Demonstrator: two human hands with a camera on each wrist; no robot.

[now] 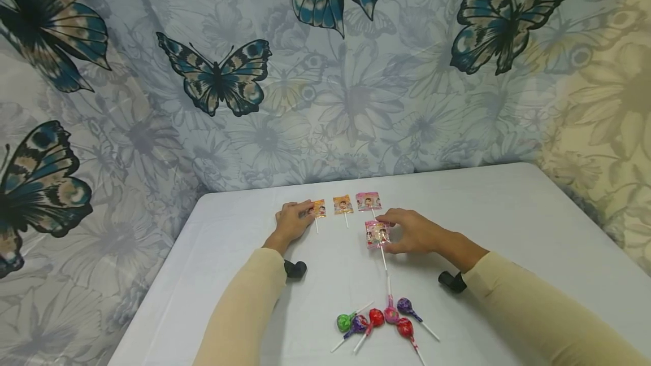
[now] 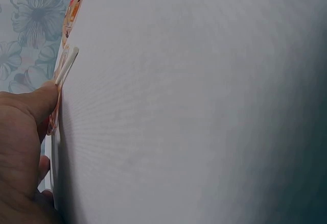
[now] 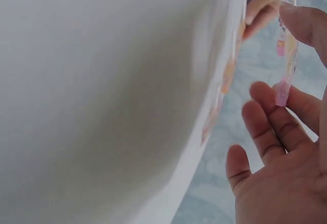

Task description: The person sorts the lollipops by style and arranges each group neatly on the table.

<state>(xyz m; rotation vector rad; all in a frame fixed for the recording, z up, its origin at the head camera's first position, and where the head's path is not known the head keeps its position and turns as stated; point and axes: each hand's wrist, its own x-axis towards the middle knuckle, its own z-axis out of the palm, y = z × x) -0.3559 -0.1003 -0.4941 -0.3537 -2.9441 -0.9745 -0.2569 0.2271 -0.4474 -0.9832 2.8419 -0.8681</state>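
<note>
Head view: right hand (image 1: 414, 232) pinches pink flat lollipop (image 1: 377, 234) just above the table (image 1: 508, 213), below the row of three. Left hand (image 1: 294, 220) rests flat, fingers on the leftmost orange lollipop (image 1: 319, 208).
Left wrist: fingertip (image 2: 43, 99) presses the wrapper edge, white stick (image 2: 67, 65) beside it.
Right wrist: thumb and finger hold the wrapper, other fingers (image 3: 271, 117) spread. Best lowered flat, lined up with the row.

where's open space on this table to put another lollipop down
The white table is bare to the right of the right hand, and to the left of the left hand. It is crowded in the middle: the row of flat lollipops at the back, and the round lollipops near the front edge.
</note>
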